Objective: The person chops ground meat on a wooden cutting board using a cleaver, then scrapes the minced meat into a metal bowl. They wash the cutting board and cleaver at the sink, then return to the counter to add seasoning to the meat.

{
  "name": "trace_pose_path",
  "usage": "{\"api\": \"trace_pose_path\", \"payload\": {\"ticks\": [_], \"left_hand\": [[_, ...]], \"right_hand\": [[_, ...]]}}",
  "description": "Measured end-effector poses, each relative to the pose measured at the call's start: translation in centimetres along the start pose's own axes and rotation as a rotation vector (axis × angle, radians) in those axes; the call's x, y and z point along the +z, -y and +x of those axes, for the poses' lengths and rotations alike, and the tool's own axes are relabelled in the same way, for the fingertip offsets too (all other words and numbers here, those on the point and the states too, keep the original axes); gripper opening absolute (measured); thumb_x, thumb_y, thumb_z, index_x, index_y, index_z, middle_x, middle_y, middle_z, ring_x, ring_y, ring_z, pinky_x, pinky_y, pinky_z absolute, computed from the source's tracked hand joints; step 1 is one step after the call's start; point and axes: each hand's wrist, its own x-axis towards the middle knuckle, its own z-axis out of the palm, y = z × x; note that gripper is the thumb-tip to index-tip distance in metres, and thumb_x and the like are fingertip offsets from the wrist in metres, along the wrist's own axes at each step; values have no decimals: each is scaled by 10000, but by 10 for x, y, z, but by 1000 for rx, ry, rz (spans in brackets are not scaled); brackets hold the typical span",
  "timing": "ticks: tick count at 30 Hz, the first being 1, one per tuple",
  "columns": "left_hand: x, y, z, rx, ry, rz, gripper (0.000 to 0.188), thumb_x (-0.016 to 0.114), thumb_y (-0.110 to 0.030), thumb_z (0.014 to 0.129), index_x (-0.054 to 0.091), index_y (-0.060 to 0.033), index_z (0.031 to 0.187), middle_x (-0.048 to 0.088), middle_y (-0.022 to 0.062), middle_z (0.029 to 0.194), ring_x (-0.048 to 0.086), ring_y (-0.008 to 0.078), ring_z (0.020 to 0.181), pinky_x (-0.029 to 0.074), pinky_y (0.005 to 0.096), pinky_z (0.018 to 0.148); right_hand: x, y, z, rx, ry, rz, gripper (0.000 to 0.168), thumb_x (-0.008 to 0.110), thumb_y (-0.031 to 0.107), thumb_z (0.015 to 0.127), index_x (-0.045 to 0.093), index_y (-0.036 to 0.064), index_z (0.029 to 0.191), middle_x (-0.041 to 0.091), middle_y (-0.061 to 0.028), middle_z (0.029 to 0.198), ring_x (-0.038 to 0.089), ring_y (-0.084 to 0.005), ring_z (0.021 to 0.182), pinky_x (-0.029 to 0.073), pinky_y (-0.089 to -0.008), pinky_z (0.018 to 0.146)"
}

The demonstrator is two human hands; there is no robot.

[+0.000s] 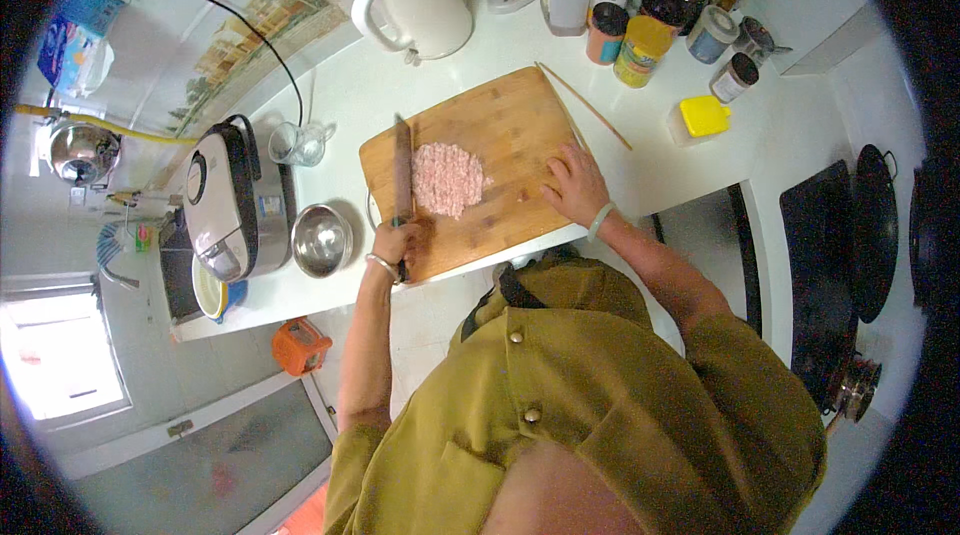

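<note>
A wooden cutting board (502, 115) lies on the pale countertop. Minced meat (448, 179) forms a flat, scored patch on its left half. My left hand (397, 242), with a bangle at the wrist, is closed around the handle of a knife (403, 167). The blade points away from me, just left of the meat, over the board's left part. My right hand (576, 185), wearing a pale green bangle, rests on the board's right edge with its fingers spread and holds nothing. A thin wooden stick (592, 111) lies beyond the board's far right corner.
Left of the board are a steel bowl (322, 240), a glass mug (298, 143) and a rice cooker (247, 205). A white electric kettle (420, 2) stands behind. Bottles and jars (645, 47) crowd the back right, near a yellow-lidded container (703, 117). A black stove (817, 272) is at far right.
</note>
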Motion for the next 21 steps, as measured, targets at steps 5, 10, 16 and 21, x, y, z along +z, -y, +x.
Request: {"api": "trace_pose_path", "payload": {"ticks": [5, 10, 16, 21], "left_hand": [[-12, 0, -9, -102, 222, -407, 63, 506, -74, 686, 490, -26, 648, 414, 12, 462, 349, 95, 307, 252, 230, 262], [-16, 34, 19, 74, 163, -135, 105, 498, -75, 684, 531, -4, 753, 532, 49, 615, 486, 143, 498, 396, 252, 431], [-35, 57, 1, -154, 183, -638, 108, 429, -130, 740, 488, -50, 700, 485, 44, 559, 469, 160, 465, 391, 260, 405], [-17, 84, 27, 102, 553, -658, 139, 433, -139, 736, 408, -81, 612, 393, 14, 496, 346, 134, 395, 289, 239, 360]], "right_hand": [[0, 0, -5, 35, 75, 25, 382, 596, 265, 632, 471, 32, 908, 394, -167, 1037, 340, -330, 1048, 286, -413, 875], [4, 1, -6, 21, 59, -4, 401, 597, 272, 636, 464, 35, 932, 383, -183, 1070, 321, -330, 1070, 269, -420, 890], [4, -1, -5, 23, 24, 13, 422, 600, 281, 635, 460, 38, 949, 377, -187, 1082, 318, -334, 1069, 261, -422, 892], [1, 5, -4, 24, 47, 22, 429, 604, 280, 628, 462, 41, 956, 382, -181, 1073, 319, -331, 1064, 268, -419, 883]]}}
